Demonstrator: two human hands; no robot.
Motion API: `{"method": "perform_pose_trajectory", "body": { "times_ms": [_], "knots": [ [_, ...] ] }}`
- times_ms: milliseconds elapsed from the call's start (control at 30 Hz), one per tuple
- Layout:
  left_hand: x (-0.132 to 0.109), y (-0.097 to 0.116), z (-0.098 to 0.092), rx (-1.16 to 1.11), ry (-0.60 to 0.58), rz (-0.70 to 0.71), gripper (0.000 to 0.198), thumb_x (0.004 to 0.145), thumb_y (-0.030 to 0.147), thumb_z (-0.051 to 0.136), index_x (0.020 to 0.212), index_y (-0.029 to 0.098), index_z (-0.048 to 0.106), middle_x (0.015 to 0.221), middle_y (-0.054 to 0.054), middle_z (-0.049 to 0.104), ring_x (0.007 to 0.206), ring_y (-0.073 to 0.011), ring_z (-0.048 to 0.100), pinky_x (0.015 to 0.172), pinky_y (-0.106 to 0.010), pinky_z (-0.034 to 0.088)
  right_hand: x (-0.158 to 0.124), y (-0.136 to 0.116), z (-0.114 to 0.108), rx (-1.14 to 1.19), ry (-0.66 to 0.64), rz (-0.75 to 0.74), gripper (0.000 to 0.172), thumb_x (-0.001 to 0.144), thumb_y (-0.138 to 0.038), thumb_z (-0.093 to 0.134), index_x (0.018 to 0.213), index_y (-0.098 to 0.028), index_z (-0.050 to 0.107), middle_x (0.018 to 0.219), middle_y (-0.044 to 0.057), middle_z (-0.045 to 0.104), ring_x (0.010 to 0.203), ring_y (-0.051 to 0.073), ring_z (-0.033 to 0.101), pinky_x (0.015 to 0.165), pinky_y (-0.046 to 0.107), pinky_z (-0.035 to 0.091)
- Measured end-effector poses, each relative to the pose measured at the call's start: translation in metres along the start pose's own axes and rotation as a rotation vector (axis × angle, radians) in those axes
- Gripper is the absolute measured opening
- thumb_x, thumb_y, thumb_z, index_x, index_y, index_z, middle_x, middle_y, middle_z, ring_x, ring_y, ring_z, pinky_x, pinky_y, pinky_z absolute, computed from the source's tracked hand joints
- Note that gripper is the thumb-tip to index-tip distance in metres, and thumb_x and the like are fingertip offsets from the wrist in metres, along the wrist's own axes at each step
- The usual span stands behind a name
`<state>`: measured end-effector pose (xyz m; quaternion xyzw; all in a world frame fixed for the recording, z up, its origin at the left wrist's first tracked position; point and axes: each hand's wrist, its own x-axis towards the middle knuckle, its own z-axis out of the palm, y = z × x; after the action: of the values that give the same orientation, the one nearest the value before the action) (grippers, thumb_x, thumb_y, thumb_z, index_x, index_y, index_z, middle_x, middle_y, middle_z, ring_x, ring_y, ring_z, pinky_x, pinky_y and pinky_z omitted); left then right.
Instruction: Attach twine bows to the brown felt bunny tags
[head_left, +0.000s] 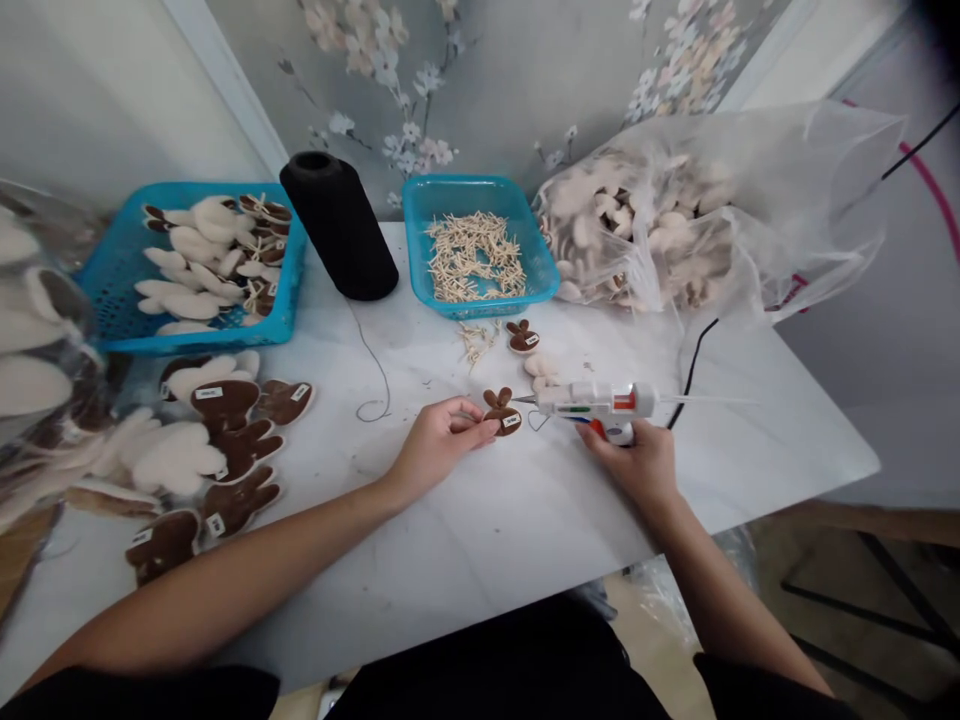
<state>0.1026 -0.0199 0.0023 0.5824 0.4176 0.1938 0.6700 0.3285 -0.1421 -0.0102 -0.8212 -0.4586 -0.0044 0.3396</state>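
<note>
My left hand [441, 440] pinches a small brown rabbit-shaped felt piece [501, 412] with a white label on the white marble table [480, 560]. My right hand [634, 462] is shut around the grip of a white hot glue gun [596, 402]. The gun's nozzle points left at the rabbit piece, with a small gap between them. Close by lie a second small brown rabbit piece [523, 336], a pale rabbit piece [541, 370] and a little heap of wooden sticks [477, 342].
A blue tray of wooden sticks [480, 290] and a blue basket of rabbit shapes [120, 290] stand at the back. A black thread cone [339, 226] stands between them. A clear bag of pale pieces [787, 190] lies at the back right. Larger brown-and-cream rabbit pieces [225, 405] lie at the left.
</note>
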Motion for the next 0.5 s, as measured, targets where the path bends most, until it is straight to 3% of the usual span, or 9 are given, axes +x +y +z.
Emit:
{"method": "perform_pose_trajectory", "body": {
  "times_ms": [167,500],
  "knots": [
    [-0.0009,-0.0021,0.0012,0.048,0.016,0.012,0.028,0.073,0.041,0.068,0.078,0.017,0.054,0.074,-0.003,0.072,0.078,-0.0201,0.069,0.069,-0.028,0.053,-0.0037,0.0001,0.0057,-0.074,0.014,-0.096,0.049,0.062,-0.053,0.061,0.039,-0.022,0.03,0.033,-0.003,0.041,0.033,0.01,0.043,0.038,0.021,0.032],
    [-0.002,-0.0024,0.0023,-0.003,0.014,0.033,0.026,0.074,0.038,0.068,0.077,0.017,0.053,0.076,-0.003,0.072,0.078,-0.0191,0.069,0.076,-0.032,0.055,-0.0049,-0.0002,0.0032,-0.122,-0.033,-0.118,0.045,0.063,-0.049,0.058,0.039,-0.022,0.033,0.033,-0.002,0.043,0.033,0.011,0.046,0.038,0.022,0.032]
  ]
}}
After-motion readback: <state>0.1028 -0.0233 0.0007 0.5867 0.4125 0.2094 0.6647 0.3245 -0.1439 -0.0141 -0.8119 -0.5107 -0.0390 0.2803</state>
